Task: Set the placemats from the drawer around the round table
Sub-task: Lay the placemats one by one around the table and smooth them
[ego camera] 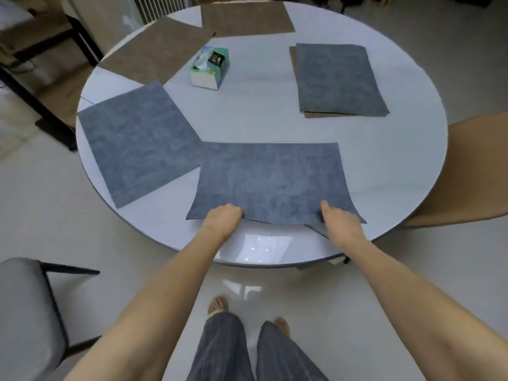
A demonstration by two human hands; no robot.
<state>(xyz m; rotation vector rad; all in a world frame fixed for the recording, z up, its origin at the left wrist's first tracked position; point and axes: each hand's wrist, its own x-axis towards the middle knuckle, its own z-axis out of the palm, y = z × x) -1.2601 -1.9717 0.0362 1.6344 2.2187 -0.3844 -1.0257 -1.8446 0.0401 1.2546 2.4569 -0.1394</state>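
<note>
Round table (384, 171): white glossy tabletop, seen from above at its near edge.
Near placemat (270, 180): blue-grey, lying at the near edge of the tabletop with its long side along that edge; its near edge is lifted slightly off the surface.
Left hand (222, 218): grips the near edge of the near placemat towards its left corner; fingers curled under the mat, knuckles on top.
Right hand (339, 220): pinches the near edge of the same mat towards its right corner; thumb lies on top, fingers tucked beneath.
Second layer (316, 229): a blue-grey corner shows under the near placemat beside the right hand; whether it is a separate mat cannot be told.
Left placemat (137, 144): blue-grey, flat at the left edge of the tabletop, turned at an angle, its corner touching the near placemat.
Far-left placemat (156, 50): brown, at the far left edge.
Far placemat (247, 19): brown, at the far edge.
Right stack (339, 78): blue-grey mat on top of a brown one, towards the right edge.
Tissue pack (210, 67): stands near the tabletop centre, apart from all mats.
Chairs: a grey chair (24, 312) at near left, a tan chair (475, 171) at right.
</note>
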